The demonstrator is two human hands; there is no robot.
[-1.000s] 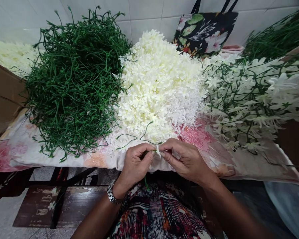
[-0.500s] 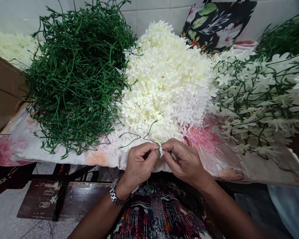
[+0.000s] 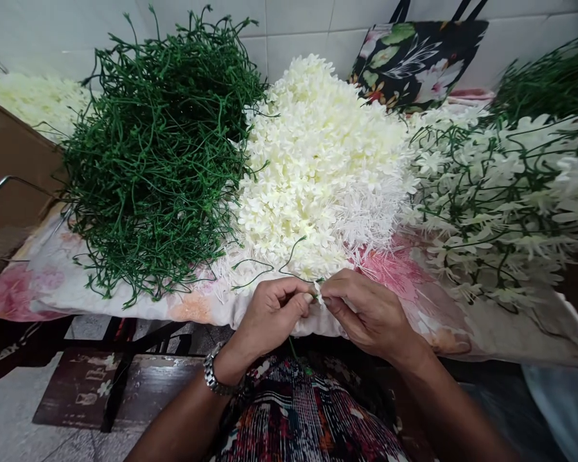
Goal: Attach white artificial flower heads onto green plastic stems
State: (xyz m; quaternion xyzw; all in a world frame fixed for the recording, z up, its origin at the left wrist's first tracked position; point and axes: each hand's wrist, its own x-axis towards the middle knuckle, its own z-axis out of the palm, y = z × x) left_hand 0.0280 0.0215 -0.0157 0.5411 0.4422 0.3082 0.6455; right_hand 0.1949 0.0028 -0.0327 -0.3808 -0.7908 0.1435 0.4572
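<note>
My left hand (image 3: 277,314), with a metal watch on its wrist, pinches a thin green artificial stem (image 3: 289,263) near the table's front edge. Curved ends of that stem stick out past the fingers toward the flowers. My right hand (image 3: 366,311) is closed on a small white artificial flower (image 3: 318,294) at the stem's tip; the fingertips hide most of it. Just beyond the hands rises a heap of loose cream-white petals (image 3: 313,154). White thread-like stamens (image 3: 370,208) lie at its right side. A big tangle of green stems (image 3: 158,147) stands to the left.
Finished-looking white flowers on green stems (image 3: 491,212) pile up at the right. A black floral bag (image 3: 419,64) leans on the tiled wall. A cardboard box (image 3: 14,167) stands at far left. Flowered cloth (image 3: 197,309) covers the table; a wooden bench (image 3: 158,385) is below.
Both hands have shifted slightly right, still together at the white flower. My right fingers have turned a little over it. The whole view has moved slightly.
</note>
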